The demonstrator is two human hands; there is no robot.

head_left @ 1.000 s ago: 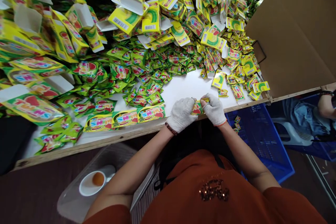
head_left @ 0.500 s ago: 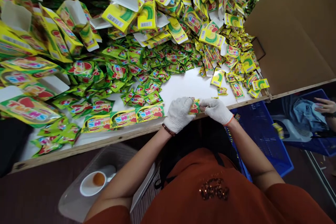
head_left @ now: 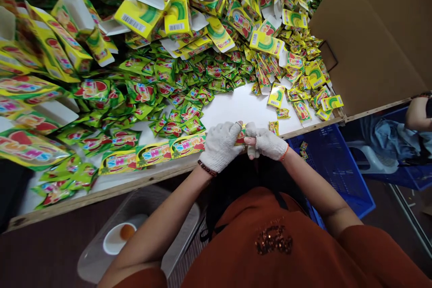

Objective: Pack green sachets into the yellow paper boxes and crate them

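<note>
My gloved left hand [head_left: 221, 145] is closed around a small candy box [head_left: 240, 137] at the table's front edge. Against the right end of that box, my gloved right hand [head_left: 270, 142] curls its fingers, hiding much of it. A small yellow candy packet [head_left: 273, 128] lies just behind my right hand. To the left, several flat candy boxes [head_left: 153, 154] lie in a row along the edge. Green candy packets [head_left: 180, 121] are heaped beyond them.
Piled candy boxes [head_left: 178, 11] cover the back of the white table [head_left: 236, 103]. A brown cardboard panel [head_left: 374, 36] stands at the right. Below are a blue crate [head_left: 354, 184] and a white cup [head_left: 113, 239] on a stool. Another person's arm [head_left: 416, 112] shows at far right.
My right hand has moved in towards my left and curled over the box's end. The small yellow packet behind it has come into fuller view. The whole view has shifted slightly.
</note>
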